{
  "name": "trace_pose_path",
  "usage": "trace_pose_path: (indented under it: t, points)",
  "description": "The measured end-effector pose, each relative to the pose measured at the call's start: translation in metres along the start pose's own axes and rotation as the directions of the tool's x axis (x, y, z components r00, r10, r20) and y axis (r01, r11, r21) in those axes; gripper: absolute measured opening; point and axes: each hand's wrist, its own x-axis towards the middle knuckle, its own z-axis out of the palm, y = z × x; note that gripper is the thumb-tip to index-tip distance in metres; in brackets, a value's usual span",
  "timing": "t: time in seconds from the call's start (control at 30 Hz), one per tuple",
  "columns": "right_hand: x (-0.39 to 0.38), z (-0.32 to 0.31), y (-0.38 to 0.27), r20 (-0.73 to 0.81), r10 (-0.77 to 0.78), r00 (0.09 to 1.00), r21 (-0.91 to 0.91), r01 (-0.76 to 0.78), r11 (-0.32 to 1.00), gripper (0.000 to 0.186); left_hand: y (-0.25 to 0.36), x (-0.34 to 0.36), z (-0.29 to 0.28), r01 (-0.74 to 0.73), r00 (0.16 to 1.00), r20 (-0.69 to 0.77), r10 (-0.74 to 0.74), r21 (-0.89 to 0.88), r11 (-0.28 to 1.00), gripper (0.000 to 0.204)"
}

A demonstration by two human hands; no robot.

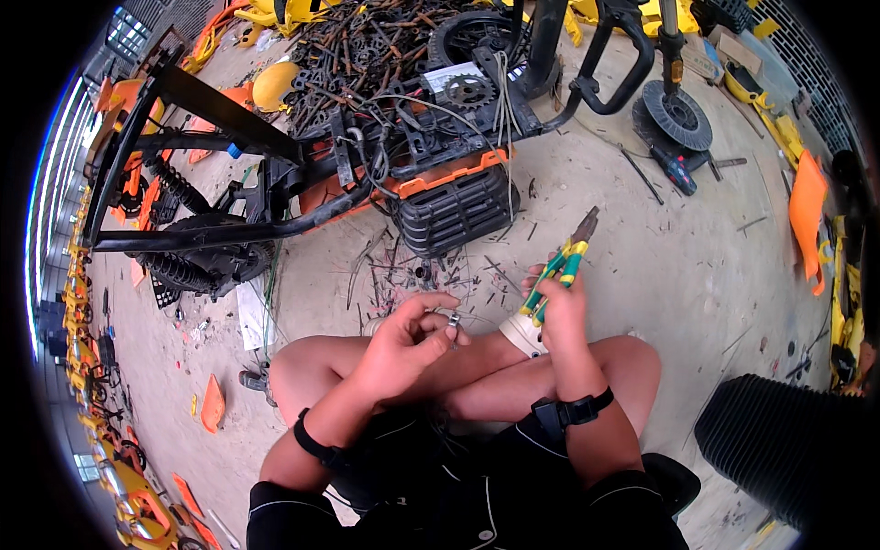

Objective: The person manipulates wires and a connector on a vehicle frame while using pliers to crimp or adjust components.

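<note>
My left hand (414, 341) pinches a small silvery metal piece (454, 320) between thumb and fingers, above my crossed legs; its exact kind is too small to make out. In my right hand (561, 307) is a pair of pliers (561, 270) with green and yellow handles, the dark jaws pointing up and away from me. The two hands are apart, and the pliers do not touch the metal piece. Ahead of me stands a stripped black motorbike frame (312, 215) with bare cables and a black ribbed box (458, 211) under an orange strip.
Cut scraps (417, 275) litter the concrete below the frame. A cordless drill (676, 174) lies beside a wheel hub (676, 115) at the right. Rusty metal parts (357, 46) are heaped behind. A black ribbed cylinder (779, 440) is near my right side. Orange panels (807, 215) lie farther right.
</note>
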Motion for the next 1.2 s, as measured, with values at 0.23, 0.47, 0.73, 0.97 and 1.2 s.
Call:
trace_pose_path:
  t: [0.23,0.47,0.73,0.97,1.2]
  points:
    - [-0.013,0.012,0.03,0.255,0.018,0.967,-0.104,0.009,0.995,0.057,-0.032,-0.004,-0.022,-0.082,0.986,-0.165,0.033,-0.302,0.95,0.023]
    - [-0.033,0.028,0.03,0.528,0.168,0.832,-0.274,-0.021,0.962,0.057,-0.039,-0.001,-0.031,-0.026,0.978,-0.199,-0.065,-0.425,0.905,0.022]
    - [-0.047,0.043,0.032,0.638,0.211,0.741,-0.51,0.2,0.837,0.052,-0.049,0.008,-0.052,-0.073,0.973,-0.231,-0.021,-0.389,0.918,0.021]
    - [-0.048,0.049,0.042,0.646,0.212,0.733,-0.618,0.341,0.708,0.062,-0.054,0.013,-0.061,-0.079,0.968,-0.249,-0.022,-0.388,0.918,0.017]
    - [-0.044,0.058,0.044,0.708,0.088,0.701,-0.58,0.506,0.638,0.07,-0.051,0.016,-0.06,-0.098,0.951,-0.308,0.019,-0.244,0.965,0.009]
